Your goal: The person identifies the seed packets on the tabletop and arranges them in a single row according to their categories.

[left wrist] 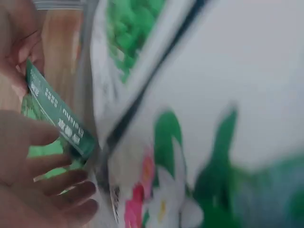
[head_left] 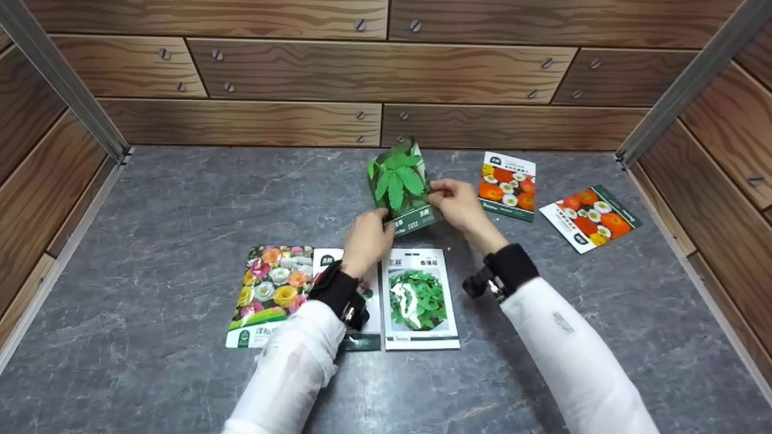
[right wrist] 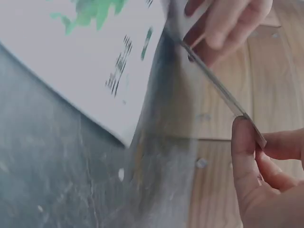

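Note:
A seed packet with a green leaf picture [head_left: 396, 178] is held tilted up off the grey surface near the back wall. My right hand [head_left: 459, 205] pinches its right edge between thumb and fingers, seen closely in the right wrist view [right wrist: 270, 171]. At the packet's lower left corner is my left hand [head_left: 367, 241]; in the left wrist view its fingers [left wrist: 66, 178] are spread and loosely extended against the packet's green-banded end [left wrist: 61, 116]. Below lies a white packet with leafy green plants [head_left: 416, 301]. My left forearm partly hides the flower packets beside it.
A packet of multicoloured flowers [head_left: 277, 289] lies at left. Two packets with orange and white flowers, one nearly upright [head_left: 508, 187] and one turned sideways [head_left: 591, 218], lie at right. Wood-patterned walls [head_left: 386, 72] enclose the back and sides.

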{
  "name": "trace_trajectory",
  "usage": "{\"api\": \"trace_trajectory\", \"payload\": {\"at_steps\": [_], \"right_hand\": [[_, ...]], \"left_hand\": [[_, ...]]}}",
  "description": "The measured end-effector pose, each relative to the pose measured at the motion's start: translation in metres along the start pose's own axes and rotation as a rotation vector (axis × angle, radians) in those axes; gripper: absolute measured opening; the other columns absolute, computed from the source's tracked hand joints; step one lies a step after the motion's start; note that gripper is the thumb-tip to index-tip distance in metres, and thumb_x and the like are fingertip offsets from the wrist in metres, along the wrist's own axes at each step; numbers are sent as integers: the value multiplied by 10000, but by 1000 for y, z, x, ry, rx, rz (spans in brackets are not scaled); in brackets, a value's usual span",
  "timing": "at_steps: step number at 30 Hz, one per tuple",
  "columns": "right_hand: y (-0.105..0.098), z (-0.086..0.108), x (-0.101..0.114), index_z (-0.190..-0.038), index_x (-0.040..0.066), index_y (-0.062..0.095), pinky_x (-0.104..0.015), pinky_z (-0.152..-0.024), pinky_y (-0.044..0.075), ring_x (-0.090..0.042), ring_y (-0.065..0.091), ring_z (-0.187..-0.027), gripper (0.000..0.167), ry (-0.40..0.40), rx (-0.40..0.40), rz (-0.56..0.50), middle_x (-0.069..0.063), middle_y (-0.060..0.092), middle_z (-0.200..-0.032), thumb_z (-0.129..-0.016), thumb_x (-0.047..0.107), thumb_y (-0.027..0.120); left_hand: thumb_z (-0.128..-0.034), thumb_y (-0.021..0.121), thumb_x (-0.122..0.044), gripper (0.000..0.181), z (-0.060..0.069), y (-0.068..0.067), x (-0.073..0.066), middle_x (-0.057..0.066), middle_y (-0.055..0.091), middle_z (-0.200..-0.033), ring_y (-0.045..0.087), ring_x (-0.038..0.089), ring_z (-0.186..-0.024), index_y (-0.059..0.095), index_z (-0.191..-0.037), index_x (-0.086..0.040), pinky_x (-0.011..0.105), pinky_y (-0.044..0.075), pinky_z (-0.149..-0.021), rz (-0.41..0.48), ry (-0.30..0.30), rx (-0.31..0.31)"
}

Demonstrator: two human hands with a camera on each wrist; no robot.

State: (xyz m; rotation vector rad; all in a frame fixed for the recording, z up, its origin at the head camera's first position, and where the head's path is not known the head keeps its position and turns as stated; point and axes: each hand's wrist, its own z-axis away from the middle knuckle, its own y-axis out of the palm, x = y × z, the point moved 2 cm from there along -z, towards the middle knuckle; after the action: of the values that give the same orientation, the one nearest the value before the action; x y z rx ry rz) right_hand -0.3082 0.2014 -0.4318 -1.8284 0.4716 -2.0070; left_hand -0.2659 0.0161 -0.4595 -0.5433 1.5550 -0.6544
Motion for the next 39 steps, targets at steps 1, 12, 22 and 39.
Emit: {"api": "trace_trajectory", "payload": {"at_steps": [1,12,22,39], "right_hand": [[-1,4,0,-1394,-57,616,-149,-815,482,-118,594,-988,401,-10,-4,-29,-136,688,-1166,-1010,57,592],[-15,71,-6,-1365,-84,569,-174,-740,597,-51,648,-865,364,-75,30,-300,66,675,-1001,-1009,-6,579],[-32,113,-12,-1360,-120,568,-170,-735,606,-31,666,-834,381,-96,7,-296,64,673,-991,-986,-57,605],[-67,129,-25,-1261,-128,640,-224,-651,627,-25,675,-705,278,-163,-64,-115,84,698,-876,-1015,0,622]], "left_hand": [[-1047,605,-168,435,1,-2,0,242,664,-1430,667,397,-1303,603,-1438,22,496,548,-1127,70,-11,-29],[-1027,621,-124,442,48,-14,-1,206,696,-1279,741,333,-1100,592,-1440,28,348,633,-919,582,-68,-206],[-1064,585,-114,411,76,-8,-15,226,641,-1270,678,158,-831,560,-1457,1,266,552,-674,701,8,-139],[-972,684,-60,322,89,11,-38,200,753,-1082,696,162,-783,690,-1281,27,171,530,-632,596,93,-97]]}}
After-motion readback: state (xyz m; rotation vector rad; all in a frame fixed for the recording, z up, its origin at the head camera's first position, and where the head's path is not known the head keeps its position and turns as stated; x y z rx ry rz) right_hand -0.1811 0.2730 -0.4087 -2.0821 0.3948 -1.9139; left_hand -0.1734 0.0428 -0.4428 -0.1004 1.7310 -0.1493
